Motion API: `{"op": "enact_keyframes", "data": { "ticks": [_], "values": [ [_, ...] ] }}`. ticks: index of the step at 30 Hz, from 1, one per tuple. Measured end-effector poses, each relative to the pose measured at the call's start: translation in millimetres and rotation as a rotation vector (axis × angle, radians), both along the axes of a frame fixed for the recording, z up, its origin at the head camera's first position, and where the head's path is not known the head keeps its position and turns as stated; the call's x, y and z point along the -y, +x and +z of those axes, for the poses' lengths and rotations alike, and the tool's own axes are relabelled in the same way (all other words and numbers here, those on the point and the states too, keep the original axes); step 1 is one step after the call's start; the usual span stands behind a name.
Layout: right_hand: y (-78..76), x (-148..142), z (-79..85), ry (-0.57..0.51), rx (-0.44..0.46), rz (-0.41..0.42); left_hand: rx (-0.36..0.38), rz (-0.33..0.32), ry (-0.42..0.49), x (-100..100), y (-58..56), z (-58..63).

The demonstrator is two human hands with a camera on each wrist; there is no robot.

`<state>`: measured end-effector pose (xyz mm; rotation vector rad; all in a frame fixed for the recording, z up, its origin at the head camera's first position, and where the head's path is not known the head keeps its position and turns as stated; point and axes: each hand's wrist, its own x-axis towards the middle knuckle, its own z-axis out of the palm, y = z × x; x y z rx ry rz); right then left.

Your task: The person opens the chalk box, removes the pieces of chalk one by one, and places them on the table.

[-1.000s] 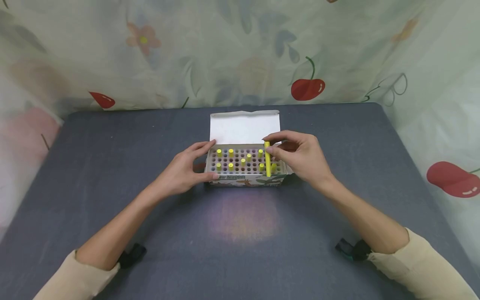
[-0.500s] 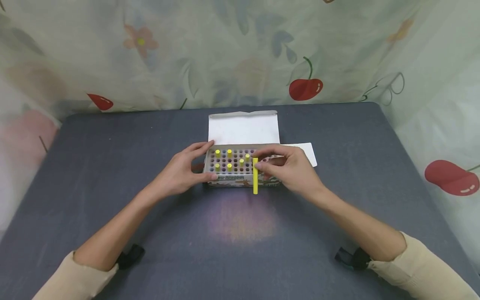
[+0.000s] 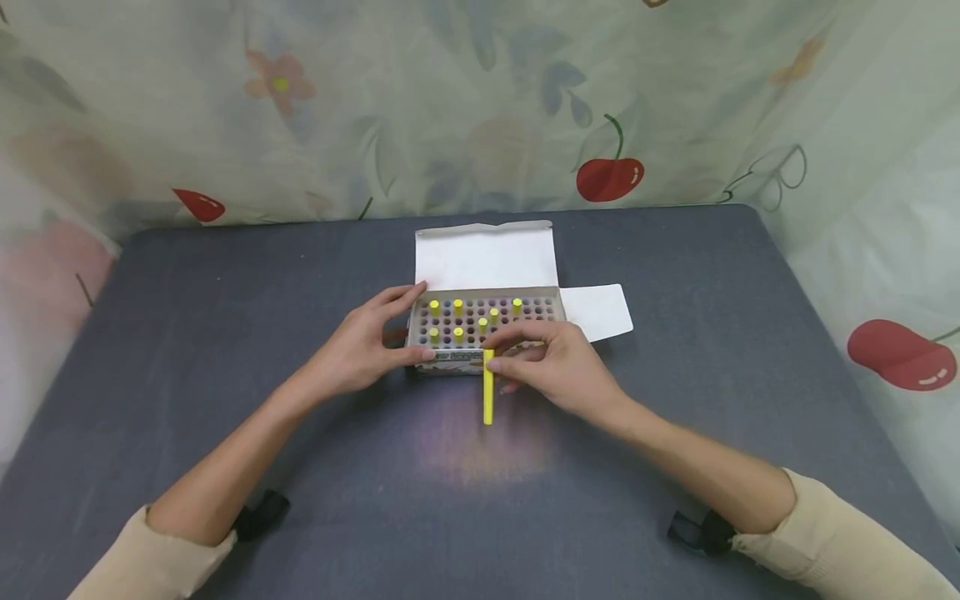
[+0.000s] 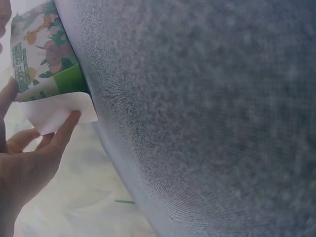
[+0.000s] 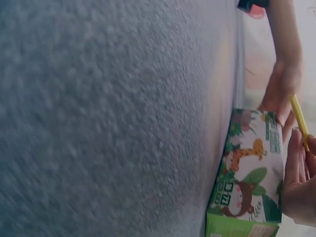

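An open cardboard box (image 3: 450, 360) printed with cartoon animals holds a tray of round holes. Several yellow sticks (image 3: 458, 335) stand upright in some of them. My left hand (image 3: 375, 337) grips the box's left end, thumb at the front corner and a finger at the back one. In the left wrist view its fingers touch a white side flap (image 4: 54, 111). Thumb and fingers of my right hand (image 3: 555, 367) pinch one long yellow stick (image 3: 488, 396) near its top, just in front of the box. That hand covers the tray's front right part.
The white lid (image 3: 486, 257) is folded back behind the box, and another white flap (image 3: 600, 310) sticks out at its right. Everything rests on a dark grey cloth-covered table (image 3: 337, 500). A patterned curtain (image 3: 480, 108) hangs along the table's back edge.
My right hand has carried the yellow stick from over the box's right part leftward and toward me, past the front edge. My left hand has stayed on the box.
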<state>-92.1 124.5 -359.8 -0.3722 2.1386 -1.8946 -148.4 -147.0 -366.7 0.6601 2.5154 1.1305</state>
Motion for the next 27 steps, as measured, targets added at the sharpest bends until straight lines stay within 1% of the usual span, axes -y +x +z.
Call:
{"op": "enact_keyframes", "data": {
  "ticks": [4, 10, 15, 18, 22, 27],
  "values": [
    [4.0, 4.2, -4.8, 0.017, 0.032, 0.030, -0.008, -0.002, 0.002, -0.2, 0.2, -1.0],
    [8.9, 11.0, -13.9, 0.066, 0.048, 0.059, -0.015, -0.006, 0.009, -0.4, 0.0, -1.7],
    [13.1, 18.3, -19.7, 0.116, 0.108, 0.066, -0.022, -0.010, 0.007, -0.2, 0.2, -0.8],
    [12.4, 21.5, -24.7, 0.114, 0.157, 0.072, -0.027, -0.011, 0.008, 0.1, 0.0, -0.6],
    [9.5, 24.4, -35.3, 0.101, 0.212, 0.081, -0.029, -0.009, 0.008, 0.2, -0.2, -0.7],
    [8.1, 27.6, -45.1, 0.136, 0.233, 0.084, -0.029, -0.012, 0.010, 0.3, -0.1, -1.4]
  ]
}}
